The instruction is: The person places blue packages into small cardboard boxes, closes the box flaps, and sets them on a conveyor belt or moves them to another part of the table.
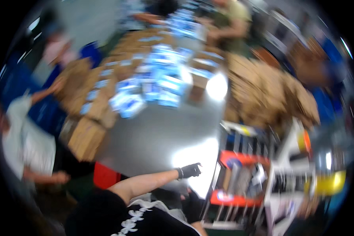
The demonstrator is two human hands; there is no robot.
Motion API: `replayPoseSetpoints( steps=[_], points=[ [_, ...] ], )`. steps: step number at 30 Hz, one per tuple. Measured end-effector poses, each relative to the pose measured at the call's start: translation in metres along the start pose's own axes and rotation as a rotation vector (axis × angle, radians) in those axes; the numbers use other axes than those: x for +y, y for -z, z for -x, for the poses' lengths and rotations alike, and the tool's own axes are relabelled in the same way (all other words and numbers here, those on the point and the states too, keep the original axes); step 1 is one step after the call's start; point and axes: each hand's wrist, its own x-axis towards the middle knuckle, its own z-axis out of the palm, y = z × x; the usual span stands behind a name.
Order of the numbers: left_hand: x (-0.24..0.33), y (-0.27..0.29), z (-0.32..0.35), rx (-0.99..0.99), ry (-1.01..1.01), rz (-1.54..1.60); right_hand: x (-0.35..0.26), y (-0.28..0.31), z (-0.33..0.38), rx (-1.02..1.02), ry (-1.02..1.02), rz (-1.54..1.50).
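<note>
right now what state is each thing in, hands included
left hand: black-gloved, grip too blurred to tell
right hand: black-gloved, grip unclear
metal table: partly covered, bright with glare
blue-and-white packets: heaped loosely
brown boxes: lined along the table's left side, open or shut unclear
red-edged bin: holding mixed items

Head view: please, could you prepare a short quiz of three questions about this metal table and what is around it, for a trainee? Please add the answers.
1. What colour is the glove on the person's left hand?

2. True or false: a pile of blue-and-white packs lies on the metal table.

3. On which side of the metal table are the red-orange parts?
A) left
B) right

Key:
1. Black
2. True
3. B
</note>
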Motion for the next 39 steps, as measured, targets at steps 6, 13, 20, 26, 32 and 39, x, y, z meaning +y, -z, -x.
replayPoseSetpoints(
  steps=[6, 13, 20, 26, 32, 39],
  points=[
    [0.014, 0.151, 0.182, 0.903, 0.323, -0.916, 0.012, -0.072, -0.025, -0.375, 0.102, -0.118],
    [0.078, 0.224, 0.39, 1.455, 0.159, -0.61, -0.077, -0.095, -0.189, -0.463, 0.378, 0.208],
    [0.236, 0.42, 0.481, 1.72, -0.209, -1.281, -0.187, -0.288, -0.291, -0.495, 0.679, 0.217],
    [0.379, 0.583, 0.412, 1.492, -0.126, -1.245, -0.358, -0.532, -0.421, -0.382, 0.802, 0.254],
    [0.454, 0.695, 0.291, 1.121, 0.023, -1.448, -0.35, -0.616, -0.525, -0.451, 0.66, 0.541],
    [0.444, 0.812, 0.149, 0.786, 0.481, -1.709, -0.321, -0.613, -0.552, -0.368, 0.689, 0.622]
  ],
)
